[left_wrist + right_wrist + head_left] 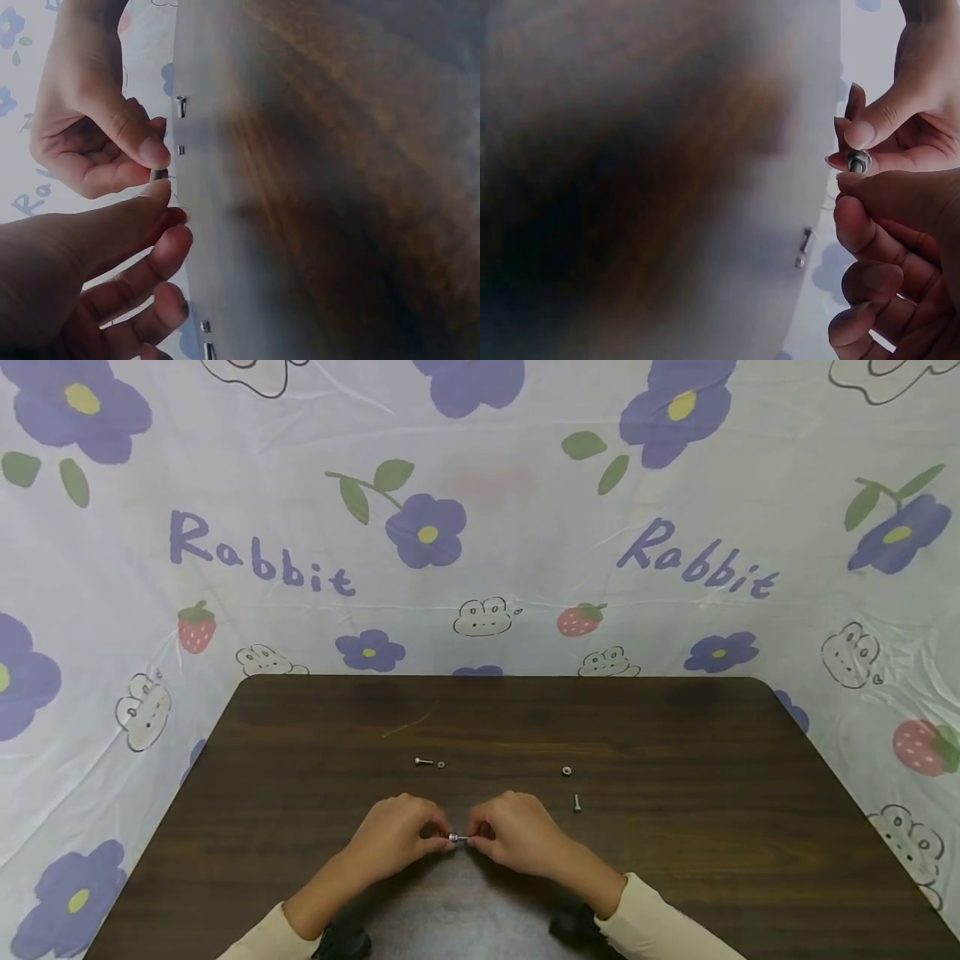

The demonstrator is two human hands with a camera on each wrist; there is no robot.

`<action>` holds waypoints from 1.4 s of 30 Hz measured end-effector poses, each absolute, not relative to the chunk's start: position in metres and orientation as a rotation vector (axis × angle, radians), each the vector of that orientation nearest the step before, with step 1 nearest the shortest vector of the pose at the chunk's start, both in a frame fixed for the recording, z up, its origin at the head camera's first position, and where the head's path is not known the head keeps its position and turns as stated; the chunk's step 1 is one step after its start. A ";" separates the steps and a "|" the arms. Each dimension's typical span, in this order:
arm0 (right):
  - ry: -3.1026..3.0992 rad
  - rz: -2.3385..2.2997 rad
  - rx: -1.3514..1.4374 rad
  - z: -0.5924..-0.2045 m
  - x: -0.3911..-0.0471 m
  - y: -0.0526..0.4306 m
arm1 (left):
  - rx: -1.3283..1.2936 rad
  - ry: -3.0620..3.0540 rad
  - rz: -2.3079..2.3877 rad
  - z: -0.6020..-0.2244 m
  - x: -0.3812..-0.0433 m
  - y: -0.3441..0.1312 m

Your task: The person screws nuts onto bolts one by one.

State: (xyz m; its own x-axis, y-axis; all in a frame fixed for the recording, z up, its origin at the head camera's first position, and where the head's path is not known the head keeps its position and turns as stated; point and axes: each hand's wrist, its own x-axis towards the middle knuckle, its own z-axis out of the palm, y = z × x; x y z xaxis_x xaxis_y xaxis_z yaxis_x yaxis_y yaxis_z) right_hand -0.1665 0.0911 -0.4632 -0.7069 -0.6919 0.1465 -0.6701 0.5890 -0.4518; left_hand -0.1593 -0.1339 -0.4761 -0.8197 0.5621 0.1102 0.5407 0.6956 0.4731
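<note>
Both hands meet low over the middle of the table around a small metal bolt (461,838). My left hand (397,837) pinches its thicker end between thumb and fingertips. From the other side, thumb and forefinger of my right hand (517,832) grip the thin shank. In the right wrist view a shiny hexagonal piece (859,160) shows at the left hand's fingertips; whether it is the bolt's head or a nut on it, I cannot tell. The left wrist view catches only a dark bit of the bolt (159,174), the rest being covered by fingers.
Beyond the left hand, a loose bolt (423,762) lies beside a small nut (441,765). Farther right are another nut (566,771) and an upright-pointing bolt (577,803) lying nearer. The dark wooden table (675,860) ends at a patterned cloth (525,552) behind.
</note>
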 end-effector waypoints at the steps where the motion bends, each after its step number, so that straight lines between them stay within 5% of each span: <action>1: 2.760 -0.751 -1.179 -0.465 -0.166 0.090 | 0.915 2.840 0.780 -0.477 -0.159 -0.134; 25: 2.732 -0.630 -1.137 -0.468 -0.169 0.084 | 0.835 2.766 0.861 -0.479 -0.166 -0.148; 42: 2.807 -0.658 -0.988 -0.449 -0.247 0.059 | 0.549 3.057 0.827 -0.488 -0.246 -0.193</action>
State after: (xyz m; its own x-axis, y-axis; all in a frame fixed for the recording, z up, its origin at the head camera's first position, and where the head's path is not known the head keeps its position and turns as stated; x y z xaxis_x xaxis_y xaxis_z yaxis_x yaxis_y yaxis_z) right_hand -0.2467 0.0592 -0.4487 -0.7857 -0.6163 0.0530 -0.5757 0.6971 -0.4273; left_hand -0.2457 -0.1927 -0.4884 -0.9390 0.3062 0.1565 0.3434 0.8094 0.4764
